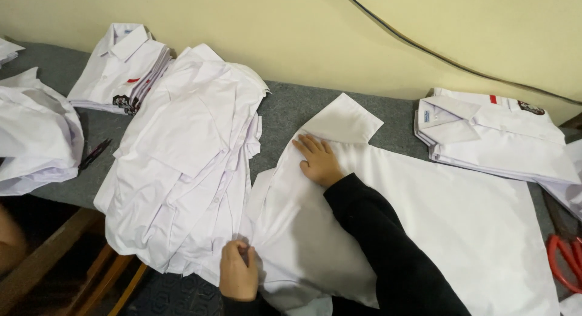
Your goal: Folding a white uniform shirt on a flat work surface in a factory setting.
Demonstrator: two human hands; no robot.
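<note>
A large white cotton shirt (436, 219), spread on the grey felt table (291, 110), is being pressed flat at ten o'clock by the open-fingered right hand (318, 161). Its lower-left edge is being pinched by the clenched left hand (238, 272). The fold is likely being risked: cloth could be dragged crooked toward the loose white shirt pile (188, 164) at nine o'clock.

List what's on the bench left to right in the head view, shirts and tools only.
Crumpled white shirts → small dark scissors → loose pile of white shirts → spread white shirt under both hands → folded shirt stack → red-handled scissors. The folded stack at the far left back is left out: it overlaps the pile.
</note>
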